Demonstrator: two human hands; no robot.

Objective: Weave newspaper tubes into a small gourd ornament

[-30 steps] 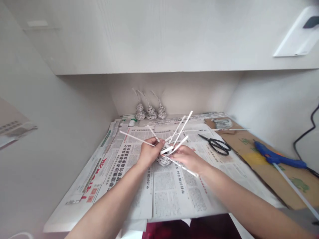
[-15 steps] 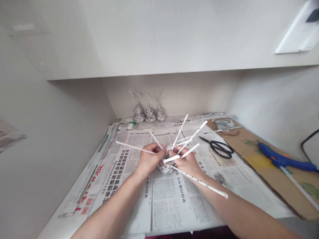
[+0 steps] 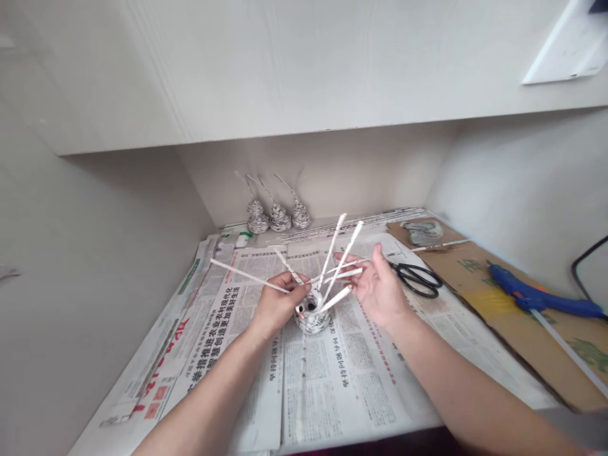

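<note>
A small round woven piece of rolled newspaper (image 3: 313,323) stands in the middle, with several white paper tubes (image 3: 339,253) fanning up and out of it. My left hand (image 3: 280,297) grips its left rim, thumb on top and fingers behind. One long tube sticks out leftward past that hand, and a blurred one hangs toward the front. To the right, my right hand (image 3: 377,288) is off the weave, palm turned inward, thumb up and fingers apart, close behind the tube ends. Whether a fingertip touches a tube I cannot tell.
Newspaper sheets (image 3: 351,392) cover the table. Three gourd-shaped woven paper pieces (image 3: 280,218) stand at the back wall, left of a bundle of thin paper tubes (image 3: 351,225). Black scissors (image 3: 418,278) lie right, beside cardboard (image 3: 468,297) bearing a blue glue gun (image 3: 536,291). A cabinet (image 3: 304,69) overhangs.
My right hand has let go of the weave and moved right, its fingers opening. The tube that pointed to the front right now hangs toward the front. My left hand keeps its hold.
</note>
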